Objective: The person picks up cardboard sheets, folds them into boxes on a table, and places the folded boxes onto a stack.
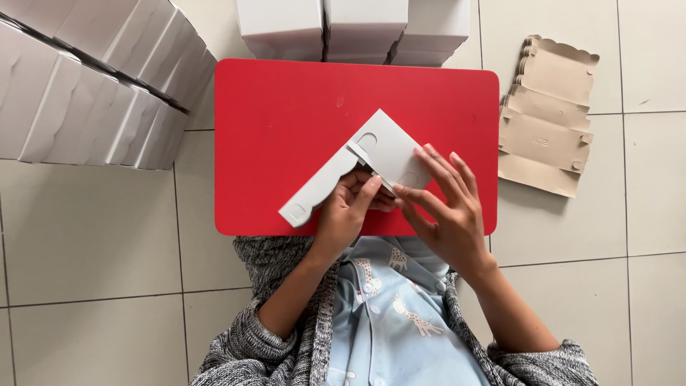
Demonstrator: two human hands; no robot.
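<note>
Fingers of the left hand (343,211) are pinched together on the near inner fold of a white cardboard blank (364,161), thumb and forefinger meeting at the small tab where its two panels join. Right hand (439,207): fingers spread apart and laid flat along the near edge of the right panel, pressing rather than gripping.

The blank lies directly ahead of both hands, touching them, low over the near half of the red table (286,107). It is folded into an L. One long strip runs from the join down toward the left, ending in a rounded corner; the other panel runs down toward the right. The apex points away from the person. The left hand is nearer the long strip, whose long axis lies diagonally, near-left to far-right.

Beyond the table's right edge, on the tiled floor (93,236), a stack of flat brown blanks (547,118) lies well apart. Farther out, finished white boxes (357,28) stand at the table's far edge, with a row of folded boxes (100,78) at far left.
</note>
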